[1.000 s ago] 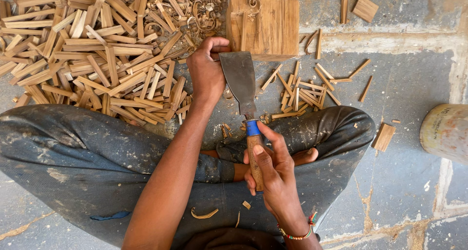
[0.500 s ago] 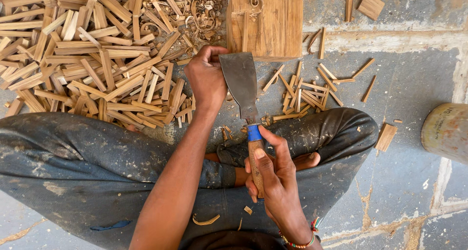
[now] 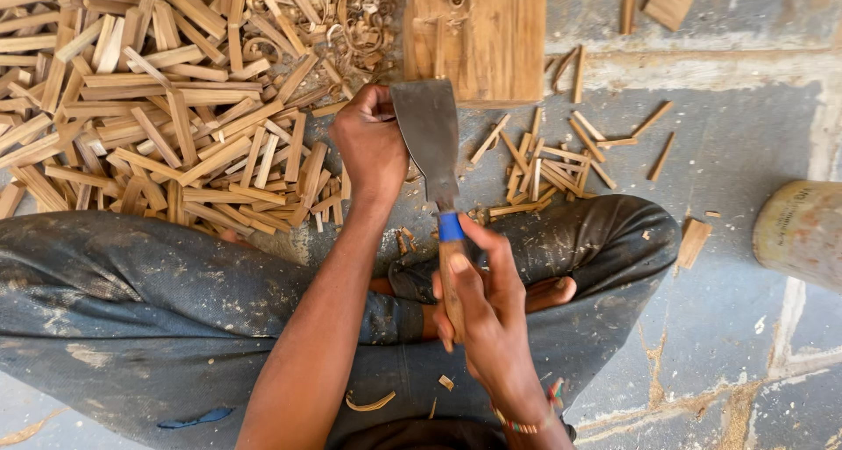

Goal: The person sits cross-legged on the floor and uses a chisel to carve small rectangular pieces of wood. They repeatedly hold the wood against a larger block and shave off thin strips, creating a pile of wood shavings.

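Observation:
My right hand (image 3: pixel 487 314) grips the wooden handle of a broad-bladed cleaver (image 3: pixel 430 134), which has a blue band at the neck. The dark blade points away from me, toward a square wooden block (image 3: pixel 491 46). My left hand (image 3: pixel 368 143) is closed just left of the blade, fingers curled against its edge; whatever piece it holds is hidden behind the fingers and blade. Both hands work above my crossed legs in dusty dark trousers (image 3: pixel 132 318).
A large heap of split wooden sticks (image 3: pixel 149 117) covers the floor at upper left, with curled shavings (image 3: pixel 342 20) beside the block. A smaller scatter of sticks (image 3: pixel 561 160) lies right of the blade. A rusty cylindrical can (image 3: pixel 802 231) stands at the right edge on the concrete.
The cleaver and both hands have shifted only slightly; the blade stays against the left hand's fingers. The piles are unchanged.

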